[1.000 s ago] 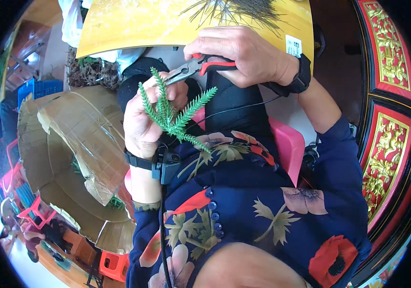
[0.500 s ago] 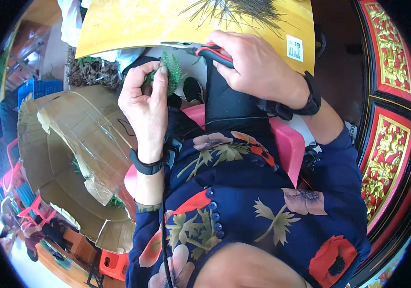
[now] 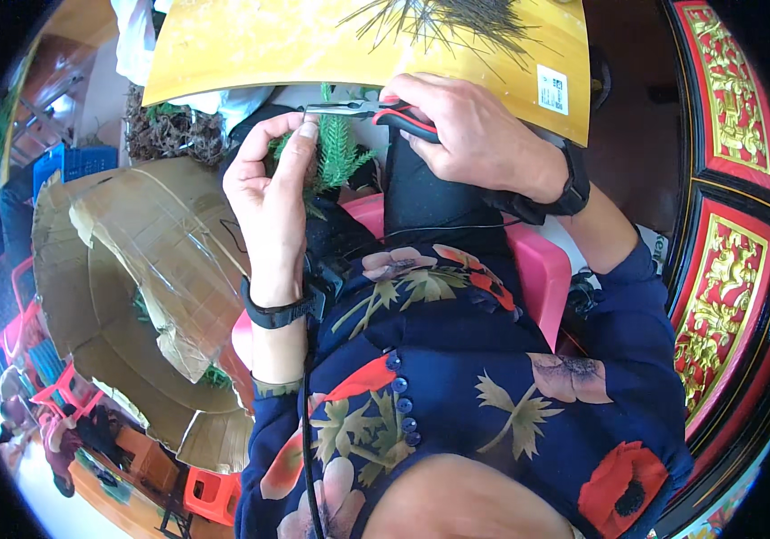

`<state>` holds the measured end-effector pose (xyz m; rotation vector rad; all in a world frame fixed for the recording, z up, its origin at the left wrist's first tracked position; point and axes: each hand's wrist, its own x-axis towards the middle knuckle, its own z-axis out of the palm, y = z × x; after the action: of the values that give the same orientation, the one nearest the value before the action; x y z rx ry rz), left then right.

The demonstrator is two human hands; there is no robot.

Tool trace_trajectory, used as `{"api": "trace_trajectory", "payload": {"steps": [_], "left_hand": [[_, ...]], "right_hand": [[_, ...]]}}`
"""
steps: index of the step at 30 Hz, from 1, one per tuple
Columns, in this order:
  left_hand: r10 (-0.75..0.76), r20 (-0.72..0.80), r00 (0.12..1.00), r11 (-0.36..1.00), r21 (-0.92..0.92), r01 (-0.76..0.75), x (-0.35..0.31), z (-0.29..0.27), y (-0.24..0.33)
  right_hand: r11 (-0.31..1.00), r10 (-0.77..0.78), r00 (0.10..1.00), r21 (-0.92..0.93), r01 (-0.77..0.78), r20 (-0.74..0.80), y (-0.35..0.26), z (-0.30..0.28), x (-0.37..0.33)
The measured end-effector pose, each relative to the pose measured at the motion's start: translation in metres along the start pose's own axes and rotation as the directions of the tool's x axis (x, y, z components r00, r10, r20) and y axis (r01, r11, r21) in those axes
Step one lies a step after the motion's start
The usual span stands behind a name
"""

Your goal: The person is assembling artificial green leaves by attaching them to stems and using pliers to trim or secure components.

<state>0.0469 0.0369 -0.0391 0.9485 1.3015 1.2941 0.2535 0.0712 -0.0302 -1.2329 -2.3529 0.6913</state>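
Note:
My left hand (image 3: 273,184) pinches a green fern-like sprig (image 3: 342,151) between thumb and forefinger, over my lap just below the table edge. Its feathery fronds spread to the right of my fingers; the stem end is mostly hidden by them. In my right hand (image 3: 484,130) are needle-nose pliers (image 3: 349,109) with red and black handles, gripped in the closed fingers. Their long grey jaws point left, and the tips meet my left thumb and fingertip. What the jaws bite on, if anything, is too small to make out.
A yellow tabletop (image 3: 268,45) lies ahead, bearing a heap of thin dark wires (image 3: 443,20). At left stand a torn cardboard box (image 3: 88,278), a brown rooty clump (image 3: 169,135) and a blue crate (image 3: 79,164). I sit on a pink stool (image 3: 542,278); carved red-gold panels (image 3: 726,305) rise at right.
The plier jaws have come level at my left fingertips. The sprig has turned, so more of its fronds show to the right of my left hand.

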Motion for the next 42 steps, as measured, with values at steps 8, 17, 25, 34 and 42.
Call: {"api": "trace_trajectory", "payload": {"steps": [8, 17, 25, 34, 42], "left_hand": [[-0.192, 0.211, 0.959, 0.954, -0.188, 0.232, 0.002, -0.006, 0.004], [-0.227, 0.261, 0.938, 0.937, -0.204, 0.284, 0.003, -0.01, 0.002], [0.259, 0.063, 0.964, 0.901, 0.343, -0.264, -0.004, -0.001, -0.004], [0.393, -0.067, 0.917, 0.883, 0.307, -0.356, -0.022, -0.012, 0.0], [0.372, -0.048, 0.927, 0.923, 0.13, -0.363, -0.051, -0.011, 0.006]], "right_hand": [[0.963, -0.249, 0.969, 0.108, 0.248, -0.005, 0.022, 0.0, 0.015], [0.941, -0.326, 0.945, 0.087, 0.326, -0.016, 0.026, -0.003, 0.018], [0.923, 0.16, 0.871, 0.243, -0.299, 0.465, -0.014, -0.022, 0.021], [0.942, 0.145, 0.989, 0.309, -0.13, -0.025, -0.044, -0.001, -0.01], [0.974, 0.175, 0.983, 0.154, -0.165, -0.053, -0.09, 0.017, -0.05]]}}
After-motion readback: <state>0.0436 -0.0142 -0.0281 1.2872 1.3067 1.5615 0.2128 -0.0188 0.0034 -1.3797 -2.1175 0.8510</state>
